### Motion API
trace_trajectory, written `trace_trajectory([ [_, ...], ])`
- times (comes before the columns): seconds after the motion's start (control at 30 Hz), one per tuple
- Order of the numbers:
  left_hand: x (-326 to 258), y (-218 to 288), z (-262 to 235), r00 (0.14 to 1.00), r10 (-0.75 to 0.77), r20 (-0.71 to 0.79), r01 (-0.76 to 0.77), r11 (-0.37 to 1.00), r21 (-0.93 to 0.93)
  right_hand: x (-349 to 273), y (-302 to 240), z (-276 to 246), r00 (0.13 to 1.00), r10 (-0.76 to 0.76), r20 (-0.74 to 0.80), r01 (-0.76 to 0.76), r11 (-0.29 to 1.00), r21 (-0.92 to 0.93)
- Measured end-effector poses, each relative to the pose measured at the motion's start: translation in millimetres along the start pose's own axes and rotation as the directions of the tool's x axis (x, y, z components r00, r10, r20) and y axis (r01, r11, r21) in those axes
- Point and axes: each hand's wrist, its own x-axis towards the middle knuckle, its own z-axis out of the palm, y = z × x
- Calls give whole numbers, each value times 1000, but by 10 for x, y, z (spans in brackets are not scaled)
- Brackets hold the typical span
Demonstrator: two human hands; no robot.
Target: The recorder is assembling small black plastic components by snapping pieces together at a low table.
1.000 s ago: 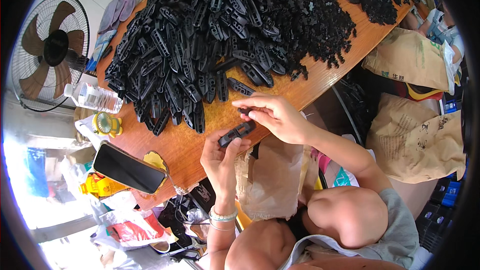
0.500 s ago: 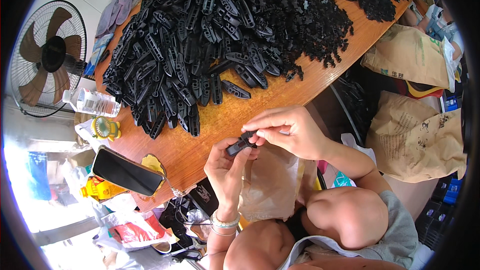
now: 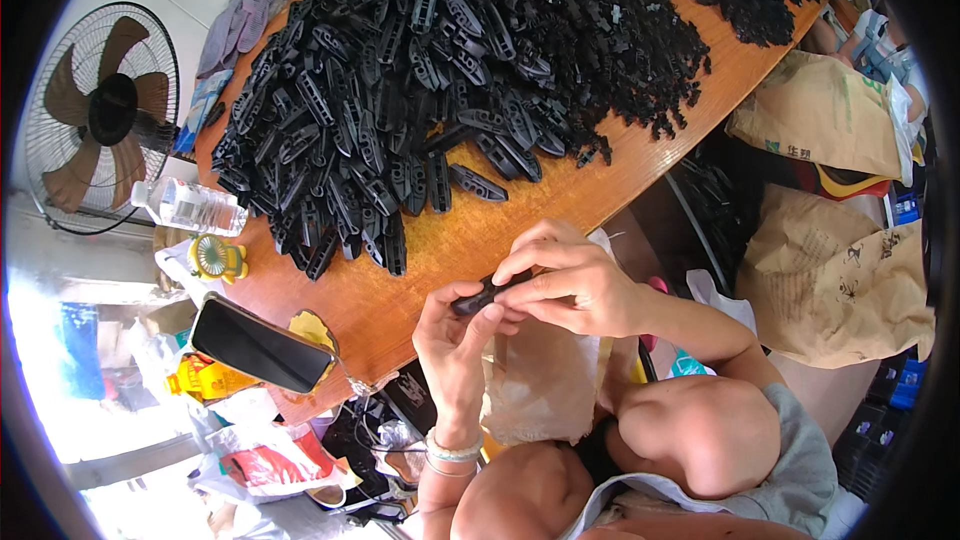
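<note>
Presently, a small elongated black plastic clip (image 3: 487, 292) is sitting pinched between both hands just off the near edge of the round wooden table (image 3: 470, 230). Left hand (image 3: 452, 335) is closing on one end; right hand (image 3: 570, 285) is gripping from above. Beyond, a heap of black plastic parts (image 3: 420, 80) is covering the tabletop; a black phone (image 3: 262, 345) is lying to the left.

Between my two hands I count one black plastic piece (image 3: 487, 292). Beyond them, one heap of black pieces (image 3: 450, 70), too many to count. To my left: one phone (image 3: 262, 345), one water bottle (image 3: 188, 206), one fan (image 3: 100, 115).
</note>
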Motion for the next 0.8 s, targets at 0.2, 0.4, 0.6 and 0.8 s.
trace_trajectory([
  [0.2, -71, -20, 7, 999, 41, 10, -42, 989, 144, -177, -94, 5, 784, 594, 184, -616, 702, 359],
  [0.4, -116, -82, 155, 992, 123, 26, -125, 951, 283, -293, -107, -80, 793, 585, 171, -604, 713, 356],
  [0.6, 19, 44, -171, 908, -289, 304, 192, 931, 310, -435, 48, -165, 649, 586, 485, -760, 534, 371],
  [0.8, 243, 232, -386, 958, 278, -68, -183, 779, 600, -38, 245, -69, 936, 297, 188, -292, 955, -54],
])
